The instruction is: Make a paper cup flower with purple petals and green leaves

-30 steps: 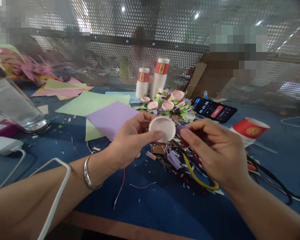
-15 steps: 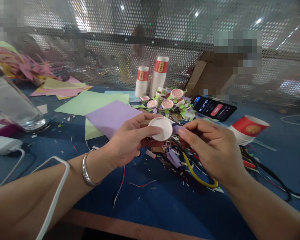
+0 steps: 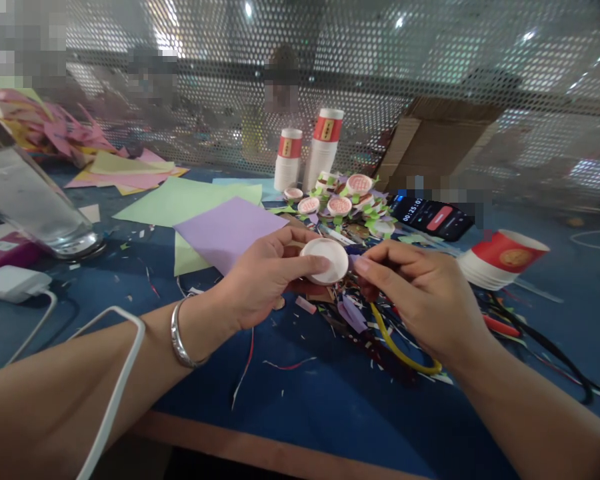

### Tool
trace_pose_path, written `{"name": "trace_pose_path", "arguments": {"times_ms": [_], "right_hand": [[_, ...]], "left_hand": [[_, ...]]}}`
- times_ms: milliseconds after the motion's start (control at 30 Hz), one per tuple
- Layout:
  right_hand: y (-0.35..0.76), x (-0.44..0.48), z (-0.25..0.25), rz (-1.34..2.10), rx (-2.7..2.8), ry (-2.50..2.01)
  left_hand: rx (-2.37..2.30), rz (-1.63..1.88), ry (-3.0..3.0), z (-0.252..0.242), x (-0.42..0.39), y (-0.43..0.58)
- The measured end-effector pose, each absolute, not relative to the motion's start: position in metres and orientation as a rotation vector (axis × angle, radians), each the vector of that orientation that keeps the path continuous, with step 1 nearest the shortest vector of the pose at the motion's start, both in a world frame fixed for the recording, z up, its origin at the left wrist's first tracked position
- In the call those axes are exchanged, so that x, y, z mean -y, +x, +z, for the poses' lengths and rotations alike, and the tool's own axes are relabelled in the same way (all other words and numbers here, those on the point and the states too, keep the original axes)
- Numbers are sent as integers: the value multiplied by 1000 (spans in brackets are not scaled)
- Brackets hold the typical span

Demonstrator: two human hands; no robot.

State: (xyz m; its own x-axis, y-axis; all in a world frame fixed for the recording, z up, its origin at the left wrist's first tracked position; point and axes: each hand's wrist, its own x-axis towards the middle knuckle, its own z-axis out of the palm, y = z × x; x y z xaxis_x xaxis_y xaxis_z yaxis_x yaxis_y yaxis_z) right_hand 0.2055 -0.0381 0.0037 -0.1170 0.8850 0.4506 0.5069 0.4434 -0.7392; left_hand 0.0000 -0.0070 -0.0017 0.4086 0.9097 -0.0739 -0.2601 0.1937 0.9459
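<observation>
My left hand (image 3: 263, 277) is closed on a small white round paper cup base (image 3: 337, 259), thumb across its face and fingers behind its rim. At the right edge of that disc, my right hand (image 3: 430, 297) pinches a small purple paper piece (image 3: 353, 262) between thumb and fingertips. The piece appears to meet the rim; whether it is stuck there I cannot tell. Behind the hands lies a pile of similar cup bases (image 3: 339, 206) with green and purple paper tabs. A purple paper sheet (image 3: 230, 230) rests on a green sheet (image 3: 180, 200) beyond my left hand.
Two stacks of paper cups (image 3: 324, 150) stand at the back. At right are a tilted red-and-white cup (image 3: 505, 260) and a phone (image 3: 437, 218). Scraps and a yellow loop (image 3: 397, 350) lie below my right hand. A glass of water (image 3: 40, 200) and white charger (image 3: 15, 287) sit left.
The view has shifted slightly, so most things sit a little farther right. Both hands keep their grips, and less of the purple piece shows between disc and fingertips.
</observation>
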Motion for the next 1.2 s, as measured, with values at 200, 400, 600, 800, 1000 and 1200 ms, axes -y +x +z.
{"name": "trace_pose_path", "arguments": {"times_ms": [200, 400, 600, 800, 1000, 1200], "right_hand": [[207, 38, 3, 601, 1716, -1209], [204, 39, 2, 668, 1717, -1274], [200, 39, 4, 704, 1793, -1265], [199, 42, 5, 733, 1795, -1284], [197, 42, 5, 775, 1775, -1248], [197, 42, 4, 796, 1801, -1231]], "left_hand": [[-733, 1070, 1138, -1, 7, -1], [-693, 1205, 1040, 0, 8, 2], [-678, 1126, 1061, 3, 12, 4], [-684, 1210, 972, 2, 11, 6], [-661, 1220, 960, 3, 11, 7], [-631, 1084, 914, 2, 7, 7]]}}
